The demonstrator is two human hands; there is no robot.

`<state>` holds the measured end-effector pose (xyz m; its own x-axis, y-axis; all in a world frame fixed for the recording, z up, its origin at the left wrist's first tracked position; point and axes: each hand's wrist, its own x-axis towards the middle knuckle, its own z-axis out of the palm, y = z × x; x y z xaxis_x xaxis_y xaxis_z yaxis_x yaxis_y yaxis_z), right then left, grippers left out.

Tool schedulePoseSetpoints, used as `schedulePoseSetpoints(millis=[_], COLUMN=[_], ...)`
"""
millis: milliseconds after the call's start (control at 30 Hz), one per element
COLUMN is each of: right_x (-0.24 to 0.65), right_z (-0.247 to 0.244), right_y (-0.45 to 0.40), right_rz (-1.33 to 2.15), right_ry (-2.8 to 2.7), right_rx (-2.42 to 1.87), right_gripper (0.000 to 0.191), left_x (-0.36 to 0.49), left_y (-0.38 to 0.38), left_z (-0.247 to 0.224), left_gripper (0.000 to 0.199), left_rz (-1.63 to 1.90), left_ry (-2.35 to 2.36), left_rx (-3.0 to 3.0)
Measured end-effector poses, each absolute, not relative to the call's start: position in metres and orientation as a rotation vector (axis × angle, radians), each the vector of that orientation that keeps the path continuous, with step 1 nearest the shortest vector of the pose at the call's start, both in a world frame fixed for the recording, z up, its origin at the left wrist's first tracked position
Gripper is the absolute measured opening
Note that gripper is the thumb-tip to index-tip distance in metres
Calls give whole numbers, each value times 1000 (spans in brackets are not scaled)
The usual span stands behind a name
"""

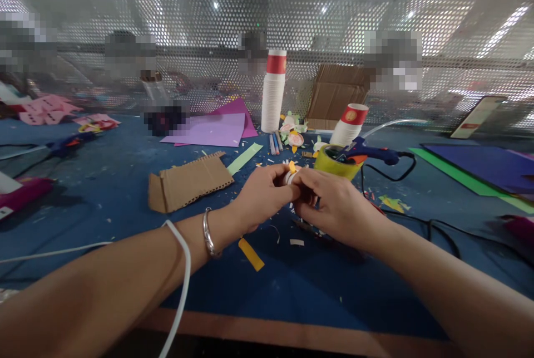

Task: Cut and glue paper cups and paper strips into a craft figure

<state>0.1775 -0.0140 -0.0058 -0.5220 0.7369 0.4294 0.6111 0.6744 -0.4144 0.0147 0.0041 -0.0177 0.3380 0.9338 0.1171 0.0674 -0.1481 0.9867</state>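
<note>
Close together above the middle of the table, both hands have their fingers closed around a small white piece with an orange tip [291, 174]. My left hand [265, 194] pinches it from the left, a silver bangle on the wrist. From the right, the bent fingers of my right hand [336, 202] meet it and hide much of it. Just beyond the right hand is a yellow tape roll [337, 166] with a blue glue gun [369, 152] lying across it. An orange paper strip [251, 254] lies on the table below the left hand.
Cut cardboard [196, 180] and purple paper [208, 130] lie on the left. A tall paper cup stack [273, 96] stands at the back, near paper flowers [293, 131] and markers [275, 143]. Black cable [429, 224] runs along the right; white cable [183, 274] crosses my left forearm.
</note>
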Motion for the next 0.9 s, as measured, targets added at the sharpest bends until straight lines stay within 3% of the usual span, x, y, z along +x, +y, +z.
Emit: schedulePoseSetpoints(millis=[400, 900], right_x=[182, 183], right_z=[-3, -4], right_y=[-13, -13], right_rz=[338, 436], right_ry=[-2282, -2266], right_rx=[-1050, -1069], right_gripper=[11, 14], left_x=[14, 14], left_y=[9, 8], left_z=[-10, -15], left_gripper=[12, 13], left_rz=[865, 857], left_ry=[819, 765], left_rx=[1139, 1234])
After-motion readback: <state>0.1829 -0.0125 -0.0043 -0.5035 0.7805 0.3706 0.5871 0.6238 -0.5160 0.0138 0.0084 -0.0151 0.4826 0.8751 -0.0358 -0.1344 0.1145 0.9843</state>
